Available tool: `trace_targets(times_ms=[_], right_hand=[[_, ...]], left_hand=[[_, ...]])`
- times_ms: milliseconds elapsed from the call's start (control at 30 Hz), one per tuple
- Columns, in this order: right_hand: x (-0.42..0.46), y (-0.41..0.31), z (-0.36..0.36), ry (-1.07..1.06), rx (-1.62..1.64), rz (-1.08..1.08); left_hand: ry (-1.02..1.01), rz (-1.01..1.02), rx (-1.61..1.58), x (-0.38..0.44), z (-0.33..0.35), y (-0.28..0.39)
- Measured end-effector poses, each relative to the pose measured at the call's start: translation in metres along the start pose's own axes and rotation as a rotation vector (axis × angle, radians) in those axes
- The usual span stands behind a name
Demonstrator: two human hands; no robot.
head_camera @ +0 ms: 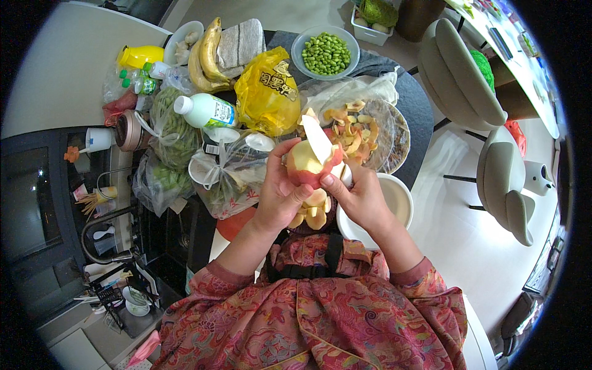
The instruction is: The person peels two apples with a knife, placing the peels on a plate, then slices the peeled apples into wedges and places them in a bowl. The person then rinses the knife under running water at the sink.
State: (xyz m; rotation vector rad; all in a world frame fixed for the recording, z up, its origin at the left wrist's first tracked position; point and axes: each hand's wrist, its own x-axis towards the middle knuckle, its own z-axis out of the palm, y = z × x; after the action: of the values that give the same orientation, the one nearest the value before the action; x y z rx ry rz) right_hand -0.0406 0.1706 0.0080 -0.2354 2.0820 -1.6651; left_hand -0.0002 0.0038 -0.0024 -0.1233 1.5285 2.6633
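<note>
My left hand (280,194) grips a partly peeled apple (303,162), its pale flesh bare on top and red skin below. In my right hand (360,194) is a white-bladed knife (317,138), the blade lying against the apple. A strip of red peel (334,159) curls over the blade near my right thumb. Below the apple, cut apple pieces (315,215) lie in a dark container that is mostly hidden. Beyond my hands, a heap of peelings (356,134) rests on clear plastic over a round tray (401,148). A white bowl (402,199) is partly behind my right wrist.
A bowl of green beans (326,53) stands at the far edge. Left of centre crowd a yellow plastic bag (268,95), bananas (210,60), a white-capped bottle (206,110) and bagged green vegetables (173,125). A sink faucet (104,256) is at left, grey chairs (462,78) at right.
</note>
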Motion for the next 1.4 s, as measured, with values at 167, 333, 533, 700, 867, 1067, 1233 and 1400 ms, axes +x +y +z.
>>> trace_targets(times_ms=[167,333,533,700,867,1067,1233,1400], right_hand=[[0.000,-0.003,0.000,-0.041,0.036,-0.005],[-0.002,-0.007,0.002,-0.021,0.004,0.006],[-0.003,-0.014,0.009,0.068,-0.054,-0.050],[-0.002,-0.015,0.012,0.059,-0.053,-0.058],[-0.002,-0.011,0.014,0.032,-0.066,-0.036],[0.001,-0.005,0.010,0.059,0.030,0.000],[-0.001,-0.005,0.005,-0.054,0.168,0.148],[-0.001,-0.002,0.000,-0.185,0.239,0.243]], left_hand=[[-0.017,-0.026,-0.029,0.001,0.000,0.000],[0.005,-0.041,-0.044,0.000,0.000,0.000],[0.101,0.022,0.004,-0.002,0.002,-0.007],[0.135,0.071,-0.005,-0.004,0.002,-0.011],[0.134,0.141,0.066,-0.004,0.000,-0.013],[0.191,0.002,-0.345,-0.005,-0.001,0.002],[0.127,0.007,-0.263,-0.004,-0.004,0.004],[0.014,-0.048,-0.294,-0.006,-0.012,0.003]])
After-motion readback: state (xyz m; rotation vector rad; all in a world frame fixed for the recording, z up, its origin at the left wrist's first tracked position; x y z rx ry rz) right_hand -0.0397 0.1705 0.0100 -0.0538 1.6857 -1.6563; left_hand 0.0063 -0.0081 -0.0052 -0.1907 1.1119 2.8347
